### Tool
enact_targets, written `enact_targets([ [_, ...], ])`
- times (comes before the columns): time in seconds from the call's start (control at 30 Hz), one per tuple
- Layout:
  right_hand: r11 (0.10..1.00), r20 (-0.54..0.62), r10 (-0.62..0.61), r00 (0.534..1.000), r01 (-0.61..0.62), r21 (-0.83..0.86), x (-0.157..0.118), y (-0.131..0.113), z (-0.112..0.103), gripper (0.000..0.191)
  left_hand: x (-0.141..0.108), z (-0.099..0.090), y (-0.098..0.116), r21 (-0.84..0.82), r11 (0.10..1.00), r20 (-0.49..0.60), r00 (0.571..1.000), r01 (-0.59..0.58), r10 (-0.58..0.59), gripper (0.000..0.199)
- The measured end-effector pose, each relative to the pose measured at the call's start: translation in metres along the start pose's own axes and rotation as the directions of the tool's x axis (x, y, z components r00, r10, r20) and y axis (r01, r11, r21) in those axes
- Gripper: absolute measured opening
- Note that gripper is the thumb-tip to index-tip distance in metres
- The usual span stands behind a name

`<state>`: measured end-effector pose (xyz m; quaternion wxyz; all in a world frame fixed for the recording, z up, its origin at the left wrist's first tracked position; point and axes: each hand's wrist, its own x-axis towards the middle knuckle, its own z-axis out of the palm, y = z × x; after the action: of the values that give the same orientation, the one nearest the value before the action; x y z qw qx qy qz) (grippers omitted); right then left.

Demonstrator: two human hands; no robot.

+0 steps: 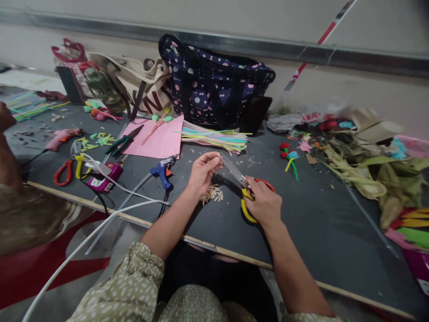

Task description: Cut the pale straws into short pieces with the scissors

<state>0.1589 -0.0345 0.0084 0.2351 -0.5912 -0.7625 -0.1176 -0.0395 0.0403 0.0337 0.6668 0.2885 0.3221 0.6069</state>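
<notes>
My right hand grips scissors with red and yellow handles, their blades pointing up and left. At the blade tips, my left hand is closed in a pinch; what lies between its fingertips is too small to make out. Below my left hand a little heap of short beige pieces lies on the dark table. A blue glue gun rests left of my left hand. Behind my hands is a bundle of pastel strips.
A pink sheet bears green-handled pliers. A dotted navy bag stands at the back. Crumpled leaves and scraps lie right. A purple device, cords and another person's arm are left.
</notes>
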Motion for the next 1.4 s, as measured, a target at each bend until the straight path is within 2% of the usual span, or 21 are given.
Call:
enact_targets([
  [0.6,0.999,-0.018,-0.018,1.000,0.019,0.049,0.0006,-0.0035,-0.0016,0.043,0.0031,-0.0033,-0.0006,-0.065,0.998,-0.002,1.000,0.020,-0.020,0.028],
  [1.1,0.999,-0.013,-0.033,0.999,0.033,-0.021,-0.0021,-0.0050,0.0036,0.043,0.0012,-0.0022,-0.0066,-0.074,0.996,-0.046,0.997,0.054,-0.058,0.033],
  [1.4,0.998,-0.020,-0.043,0.999,0.042,-0.051,-0.0023,-0.0052,0.0036,0.043,-0.0027,0.0035,-0.0027,-0.104,0.991,-0.057,0.994,0.085,-0.091,0.033],
])
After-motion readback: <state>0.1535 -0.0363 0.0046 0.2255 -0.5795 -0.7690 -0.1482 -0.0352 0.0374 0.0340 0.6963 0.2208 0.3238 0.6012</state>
